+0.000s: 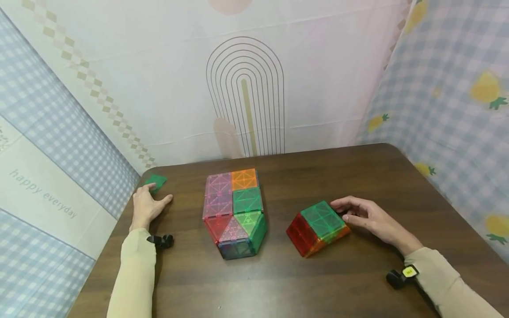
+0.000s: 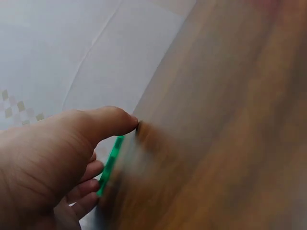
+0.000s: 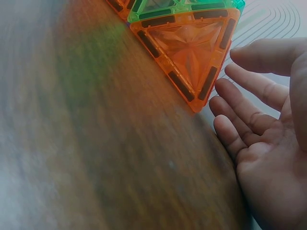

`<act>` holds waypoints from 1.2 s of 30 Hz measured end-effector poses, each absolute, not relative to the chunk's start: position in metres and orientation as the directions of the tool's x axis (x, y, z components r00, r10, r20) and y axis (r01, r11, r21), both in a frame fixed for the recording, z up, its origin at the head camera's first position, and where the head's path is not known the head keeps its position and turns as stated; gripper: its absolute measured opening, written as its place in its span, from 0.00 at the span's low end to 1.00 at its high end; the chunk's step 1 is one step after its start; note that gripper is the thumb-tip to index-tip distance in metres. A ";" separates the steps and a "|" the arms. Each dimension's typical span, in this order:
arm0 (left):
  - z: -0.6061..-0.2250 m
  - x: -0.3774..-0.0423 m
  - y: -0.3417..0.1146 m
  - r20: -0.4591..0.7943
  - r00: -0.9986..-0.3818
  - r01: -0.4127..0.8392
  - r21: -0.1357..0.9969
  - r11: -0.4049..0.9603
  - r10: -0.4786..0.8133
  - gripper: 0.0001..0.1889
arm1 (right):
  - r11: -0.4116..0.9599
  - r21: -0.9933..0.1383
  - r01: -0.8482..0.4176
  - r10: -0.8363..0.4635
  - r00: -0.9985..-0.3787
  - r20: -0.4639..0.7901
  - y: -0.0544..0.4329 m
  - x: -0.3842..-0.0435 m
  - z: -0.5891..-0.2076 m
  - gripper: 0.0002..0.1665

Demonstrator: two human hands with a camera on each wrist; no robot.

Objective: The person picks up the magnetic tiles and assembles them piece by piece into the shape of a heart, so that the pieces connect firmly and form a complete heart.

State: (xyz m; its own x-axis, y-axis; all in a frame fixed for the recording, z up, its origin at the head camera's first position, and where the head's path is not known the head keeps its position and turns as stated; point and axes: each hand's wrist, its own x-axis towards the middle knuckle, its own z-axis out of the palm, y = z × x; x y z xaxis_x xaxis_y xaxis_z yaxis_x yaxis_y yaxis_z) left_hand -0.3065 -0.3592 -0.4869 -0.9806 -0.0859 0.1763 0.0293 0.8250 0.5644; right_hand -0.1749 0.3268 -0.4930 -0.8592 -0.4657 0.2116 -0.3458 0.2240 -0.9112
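Note:
At the table's far left corner lies a flat green magnetic tile [image 1: 158, 181], seen edge-on in the left wrist view. My left hand [image 1: 146, 206] reaches to it, fingertips at its near edge and thumb spread away; whether they touch is unclear. On the right stands a small block of magnetic tiles [image 1: 323, 221] with a green square top, a red side and an orange triangle tile [image 3: 189, 50]. Beside its right side is my right hand [image 1: 370, 216], fingers loosely bent and gripping nothing; contact with the block cannot be told.
A larger magnetic-tile structure [image 1: 219, 201] in purple, orange, green, red and dark blue stands between the hands on the brown wooden table [image 1: 278, 287]. A white patterned cloth [image 1: 318, 79] hangs behind the table, with checked cloth at both sides.

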 end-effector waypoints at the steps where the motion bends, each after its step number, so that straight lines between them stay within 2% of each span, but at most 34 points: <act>1: -0.486 -0.304 -0.358 0.183 -0.980 0.037 0.567 0.823 -0.082 0.43 | 0.224 -0.911 -0.345 -0.466 -0.859 0.211 0.327 -0.175 -0.493 0.24; 10: -0.480 -0.288 -0.346 0.245 -0.969 0.135 0.547 0.826 -0.004 0.29 | 0.229 -0.902 -0.366 -0.470 -0.853 0.226 0.325 -0.174 -0.490 0.24; 12: -0.480 -0.287 -0.344 0.260 -0.966 0.150 0.539 0.828 0.006 0.30 | 0.218 -0.905 -0.365 -0.476 -0.849 0.228 0.324 -0.174 -0.489 0.24; 15: -0.481 -0.287 -0.346 0.257 -0.966 0.141 0.535 0.833 -0.001 0.38 | 0.198 -0.909 -0.365 -0.492 -0.839 0.230 0.323 -0.174 -0.490 0.24; 18: -0.481 -0.286 -0.351 0.189 -0.982 0.109 0.531 0.840 0.008 0.49 | 0.192 -0.911 -0.364 -0.499 -0.836 0.229 0.322 -0.175 -0.490 0.24; 21: -0.481 -0.285 -0.358 0.094 -0.995 0.083 0.521 0.850 0.039 0.56 | 0.204 -0.910 -0.361 -0.491 -0.842 0.224 0.323 -0.175 -0.490 0.24; 26: -0.479 -0.283 -0.365 0.037 -0.998 0.065 0.535 0.842 0.053 0.54 | 0.219 -0.907 -0.361 -0.488 -0.845 0.218 0.326 -0.176 -0.490 0.25; 36: -0.478 -0.282 -0.361 0.144 -0.989 0.067 0.656 0.752 -0.037 0.45 | 0.214 -0.909 -0.358 -0.529 -0.824 0.200 0.330 -0.172 -0.490 0.29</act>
State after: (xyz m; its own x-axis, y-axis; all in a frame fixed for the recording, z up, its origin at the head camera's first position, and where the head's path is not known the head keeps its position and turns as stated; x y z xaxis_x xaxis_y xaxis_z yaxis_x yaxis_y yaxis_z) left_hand -0.2817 -0.3607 -0.4781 -0.9890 -0.0371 0.1435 0.0671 0.7515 0.6563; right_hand -0.1725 0.3304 -0.4904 -0.8244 -0.5295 0.1999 -0.3577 0.2137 -0.9091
